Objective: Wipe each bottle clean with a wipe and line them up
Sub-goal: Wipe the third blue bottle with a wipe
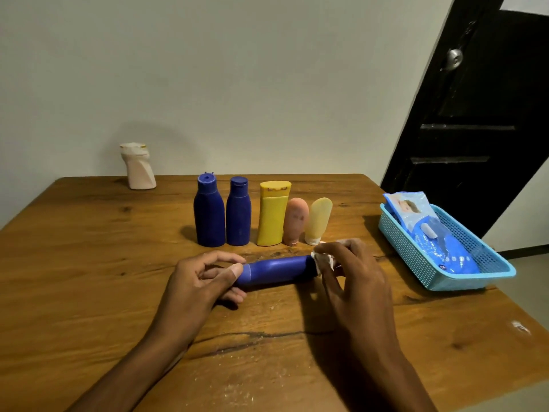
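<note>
Fingers curled, gripping blue bottle sideways.

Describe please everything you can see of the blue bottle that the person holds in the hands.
The blue bottle looks like smooth, opaque plastic with no label visible. It lies on its side, held just above the wooden table, in front of the row of standing bottles. The left hand grips its cap end, where a thin seam shows. The right hand presses a white wipe against its other end, which is hidden.
</note>
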